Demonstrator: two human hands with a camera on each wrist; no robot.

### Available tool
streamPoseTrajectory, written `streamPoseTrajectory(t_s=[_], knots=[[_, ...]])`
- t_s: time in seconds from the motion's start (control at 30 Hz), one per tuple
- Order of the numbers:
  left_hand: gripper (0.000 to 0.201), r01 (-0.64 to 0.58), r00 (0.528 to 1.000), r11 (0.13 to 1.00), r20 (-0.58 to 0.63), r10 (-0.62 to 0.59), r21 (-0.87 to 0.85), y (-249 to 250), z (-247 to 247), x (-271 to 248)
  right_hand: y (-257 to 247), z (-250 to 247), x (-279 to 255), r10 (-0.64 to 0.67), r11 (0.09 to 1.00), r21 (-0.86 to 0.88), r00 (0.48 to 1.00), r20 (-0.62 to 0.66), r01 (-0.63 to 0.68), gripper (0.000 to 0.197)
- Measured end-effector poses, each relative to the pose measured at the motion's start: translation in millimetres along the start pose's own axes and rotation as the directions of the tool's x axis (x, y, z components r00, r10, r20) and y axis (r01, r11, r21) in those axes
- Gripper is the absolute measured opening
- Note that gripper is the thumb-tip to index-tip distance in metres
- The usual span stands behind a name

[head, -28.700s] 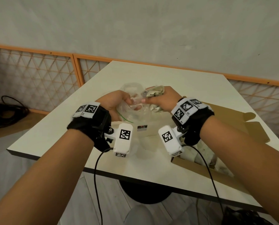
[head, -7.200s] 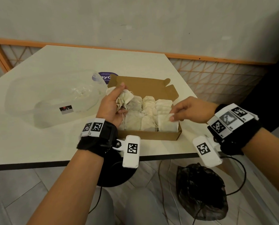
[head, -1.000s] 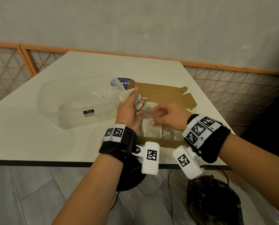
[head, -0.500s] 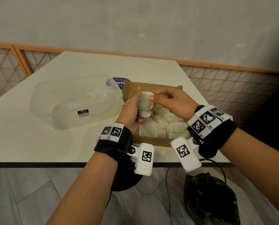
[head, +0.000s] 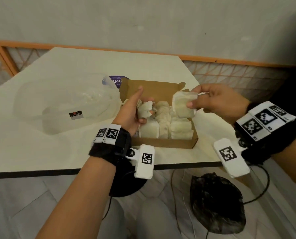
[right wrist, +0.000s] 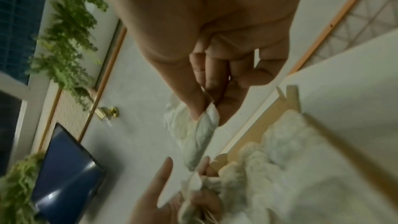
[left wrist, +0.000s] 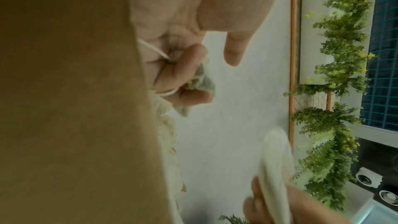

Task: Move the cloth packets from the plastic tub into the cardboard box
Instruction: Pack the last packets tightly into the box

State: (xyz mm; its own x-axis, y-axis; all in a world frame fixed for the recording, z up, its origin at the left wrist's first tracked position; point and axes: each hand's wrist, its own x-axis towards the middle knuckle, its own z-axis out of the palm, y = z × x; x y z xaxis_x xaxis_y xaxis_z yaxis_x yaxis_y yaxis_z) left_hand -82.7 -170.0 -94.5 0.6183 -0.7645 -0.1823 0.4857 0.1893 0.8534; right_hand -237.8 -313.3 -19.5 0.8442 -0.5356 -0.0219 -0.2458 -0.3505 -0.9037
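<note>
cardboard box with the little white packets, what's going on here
A person is filling the open brown cardboard box on the table with off-white cloth packets. The right hand pinches one flat cloth packet above the box, and the left hand grips a crumpled packet over its left side. Rows of packets already lie inside. The clear plastic tub to the left looks emptied.

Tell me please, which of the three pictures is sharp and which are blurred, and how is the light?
Head view: dim, even light, fairly sharp; the cardboard box and plastic tub read clearly, straight edges bend from the wide lens. Left wrist view: the box wall close to the lens is an out-of-focus brown mass, the left hand soft. Right wrist view: motion blur throughout, the right hand and its cloth packet smeared.
</note>
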Motion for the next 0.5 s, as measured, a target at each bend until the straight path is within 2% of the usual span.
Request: streamPoseTrajectory(t_s=[0.13,0.23,0.3,0.4,0.43,0.5], knots=[[0.044,0.007,1.0,1.0,-0.008,-0.007,-0.01,-1,-1,1,33,2,-17,0.081,0.987,-0.141,0.995,0.063,-0.071,0.028],[0.042,0.002,1.0,1.0,-0.018,-0.002,-0.012,-1,0,1,53,12,-22,0.082,0.979,-0.192,0.995,0.048,-0.072,0.033],[0.042,0.001,1.0,1.0,-0.025,-0.001,-0.006,-1,0,1,59,19,-24,0.015,0.938,-0.345,0.999,-0.034,-0.025,0.034],[0.04,0.007,0.999,1.0,-0.036,-0.007,-0.001,0,0,0,60,29,-25,-0.123,0.802,-0.595,0.987,-0.103,0.038,0.045],[0.04,0.007,0.999,1.0,-0.04,-0.008,-0.004,0,0,0,60,32,-25,-0.135,0.784,-0.62,0.984,-0.113,0.036,0.05],[0.038,0.01,0.999,1.0,-0.046,-0.011,-0.017,-1,0,1,61,32,-25,-0.155,0.804,-0.593,0.977,-0.145,0.039,0.058]])
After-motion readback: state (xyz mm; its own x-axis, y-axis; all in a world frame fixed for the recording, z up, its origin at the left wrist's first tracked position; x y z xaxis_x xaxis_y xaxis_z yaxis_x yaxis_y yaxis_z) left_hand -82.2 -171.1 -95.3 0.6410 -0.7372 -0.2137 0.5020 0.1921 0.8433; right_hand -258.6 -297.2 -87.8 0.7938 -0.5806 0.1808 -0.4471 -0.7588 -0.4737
